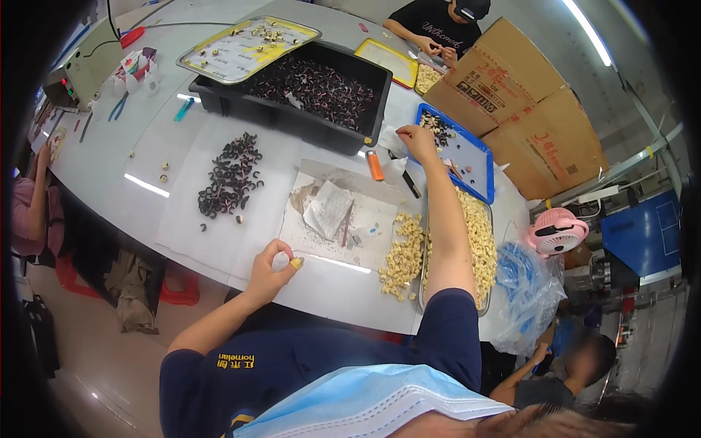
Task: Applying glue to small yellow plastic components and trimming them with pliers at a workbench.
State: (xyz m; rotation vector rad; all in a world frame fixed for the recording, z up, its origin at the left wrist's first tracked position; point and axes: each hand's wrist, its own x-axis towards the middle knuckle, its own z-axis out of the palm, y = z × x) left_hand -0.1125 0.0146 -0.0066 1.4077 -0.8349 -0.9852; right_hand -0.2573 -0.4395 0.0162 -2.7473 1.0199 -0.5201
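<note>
My left hand (269, 276) is closed at the table's front edge. It holds a small white bottle (280, 260), and a small yellow piece (296, 263) shows at its fingertips. My right arm stretches far forward over the pale pieces. My right hand (418, 141) is closed in a pinch beside the left rim of a blue tray (478, 191); anything between its fingers is too small to make out. Dark and pale little parts (437, 130) lie in that tray. Just below the hand are another white bottle (394, 171), an orange lighter (375, 166) and a black pen-like tool (410, 180).
A black bin (219, 104) of dark curved pieces carries a yellow-and-white tray (212, 67). Dark pieces (230, 171) are heaped on white paper. Pale pieces (401, 255) lie beside a full metal tray (478, 241). Cardboard boxes (496, 87), a pink fan (558, 232) and other people surround the table.
</note>
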